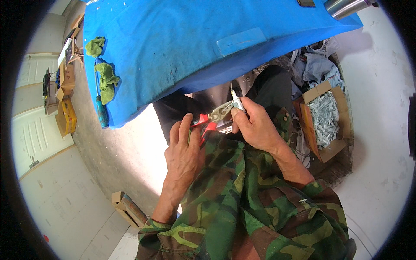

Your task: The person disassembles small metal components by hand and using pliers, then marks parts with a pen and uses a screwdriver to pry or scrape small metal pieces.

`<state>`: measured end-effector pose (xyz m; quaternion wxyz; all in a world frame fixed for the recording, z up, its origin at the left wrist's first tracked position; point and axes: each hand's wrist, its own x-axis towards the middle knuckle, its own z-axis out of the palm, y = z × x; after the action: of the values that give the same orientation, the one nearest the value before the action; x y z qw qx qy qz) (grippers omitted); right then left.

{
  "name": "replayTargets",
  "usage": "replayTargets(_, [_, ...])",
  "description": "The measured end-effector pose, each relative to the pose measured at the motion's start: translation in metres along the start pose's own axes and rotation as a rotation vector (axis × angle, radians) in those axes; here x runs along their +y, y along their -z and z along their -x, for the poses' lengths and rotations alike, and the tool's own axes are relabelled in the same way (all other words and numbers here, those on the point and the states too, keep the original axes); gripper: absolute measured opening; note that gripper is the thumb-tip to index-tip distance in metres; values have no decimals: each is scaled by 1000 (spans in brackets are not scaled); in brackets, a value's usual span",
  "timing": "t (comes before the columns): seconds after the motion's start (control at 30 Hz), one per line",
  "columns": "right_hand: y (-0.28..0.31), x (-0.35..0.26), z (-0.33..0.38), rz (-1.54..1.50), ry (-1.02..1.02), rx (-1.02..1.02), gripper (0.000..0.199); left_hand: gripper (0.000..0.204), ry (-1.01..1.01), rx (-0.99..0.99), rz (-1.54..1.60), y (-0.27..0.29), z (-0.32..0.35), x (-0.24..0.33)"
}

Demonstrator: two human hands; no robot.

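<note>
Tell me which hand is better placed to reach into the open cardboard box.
Probably the right hand: it is nearer the cardboard box, though it holds a small white piece. The left hand is farther away, holding the red-handled pliers.

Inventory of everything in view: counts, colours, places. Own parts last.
Pliers: one, red handles, centre
Slim part: one, mostly white, at pliers' head
Table cover: one, blue, top
Cloths: two, green, cover's left
Screwdriver-like tool: one, teal handle, beside cloths
Cup: one, silver, top right
Open carton: one, brown, right
Small pieces: many, silvery, inside it
Plastic bags: several, greyish, above it
Other cartons: several, brown/yellow, left
Doors: two, white, left
Jacket: one, camouflage, bottom
Left hand: one, bare, on pliers
Right hand: one, bare, holding slim part
</note>
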<state>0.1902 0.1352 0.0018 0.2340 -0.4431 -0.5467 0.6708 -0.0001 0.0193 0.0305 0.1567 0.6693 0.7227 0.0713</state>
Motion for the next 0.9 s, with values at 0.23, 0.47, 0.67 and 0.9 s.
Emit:
replayTargets(0.23, [10, 2, 3, 52, 19, -62, 22, 52, 19, -29, 55, -3, 2, -4])
replayTargets(0.47, [12, 6, 3, -19, -2, -108, 21, 69, 120, 3, 147, 0, -2, 5])
replayTargets(0.67, [11, 6, 3, 35, 6, -147, 21, 72, 68, -47, -63, 1, -9, 6])
replayTargets(0.9, [12, 11, 3, 43, 17, -155, 22, 71, 23, -16, -101, 3, -10, 2])
